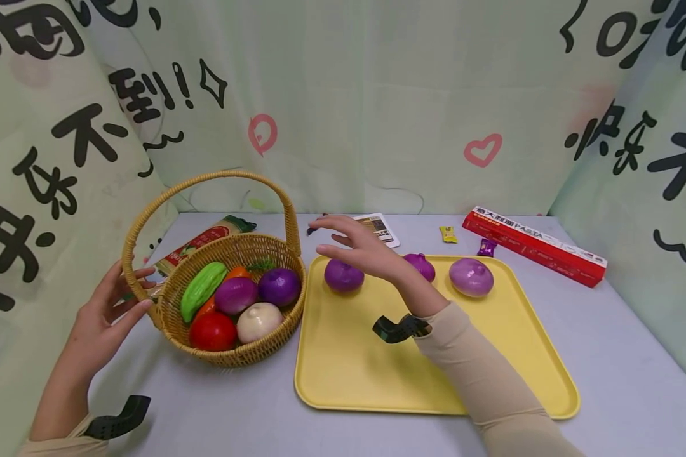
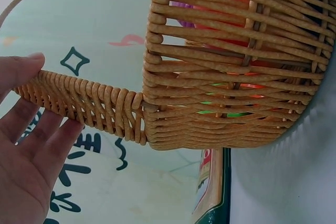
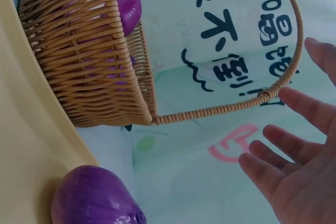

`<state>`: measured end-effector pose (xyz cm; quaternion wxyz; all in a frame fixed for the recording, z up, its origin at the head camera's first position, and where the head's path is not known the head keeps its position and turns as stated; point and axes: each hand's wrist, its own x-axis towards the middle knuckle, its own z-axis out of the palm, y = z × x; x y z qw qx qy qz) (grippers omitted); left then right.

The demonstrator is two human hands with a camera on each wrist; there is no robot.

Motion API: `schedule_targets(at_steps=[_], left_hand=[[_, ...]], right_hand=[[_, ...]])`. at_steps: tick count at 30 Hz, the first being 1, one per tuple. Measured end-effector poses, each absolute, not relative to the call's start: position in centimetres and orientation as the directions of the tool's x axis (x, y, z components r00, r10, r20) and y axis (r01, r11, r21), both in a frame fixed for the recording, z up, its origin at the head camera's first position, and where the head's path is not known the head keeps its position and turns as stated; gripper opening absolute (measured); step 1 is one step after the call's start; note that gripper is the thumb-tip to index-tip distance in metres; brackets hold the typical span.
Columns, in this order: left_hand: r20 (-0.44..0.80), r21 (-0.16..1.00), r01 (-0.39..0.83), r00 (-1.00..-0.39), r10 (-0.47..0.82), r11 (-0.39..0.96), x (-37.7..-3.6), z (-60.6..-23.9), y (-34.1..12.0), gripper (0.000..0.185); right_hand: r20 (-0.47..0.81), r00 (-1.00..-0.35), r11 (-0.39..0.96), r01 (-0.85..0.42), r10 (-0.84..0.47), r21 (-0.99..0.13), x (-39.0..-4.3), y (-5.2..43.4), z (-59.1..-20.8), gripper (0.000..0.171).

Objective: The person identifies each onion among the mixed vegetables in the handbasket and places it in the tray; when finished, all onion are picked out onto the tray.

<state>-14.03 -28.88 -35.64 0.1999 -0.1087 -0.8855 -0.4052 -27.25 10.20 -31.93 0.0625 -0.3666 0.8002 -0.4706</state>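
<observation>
Seemingly steadying the basket (image 1: 231, 360) left of the tray (image 1: 343, 362), the left hand (image 1: 104, 317) clamps its fingers on the handle (image 2: 100, 98), while the right hand (image 1: 363, 249) hovers, fingers apart, probably needing to close next

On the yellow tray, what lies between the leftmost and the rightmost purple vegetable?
Another purple vegetable, seen in the head view; the right forearm partly hides it.

“快乐” (image 1: 630, 148) (black) on curtain (image 1: 371, 127)
</observation>
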Motion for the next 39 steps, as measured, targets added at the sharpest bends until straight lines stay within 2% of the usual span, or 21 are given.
schedule_targets(at_steps=[24,39], left_hand=[[0.431,0.676,0.341,-0.902,0.025,0.653,-14.2,-35.9,-29.1,0.079],[0.428,0.685,0.345,-0.903,0.029,0.641,-14.2,-35.7,-29.1,0.079]], right_hand=[[0.249,-0.656,0.253,-0.572,-0.713,-0.781,-27.5,5.5,-31.3,0.042],[0.189,-0.624,0.269,-0.564,-0.758,-0.781,-28.1,1.5,-31.7,0.042]])
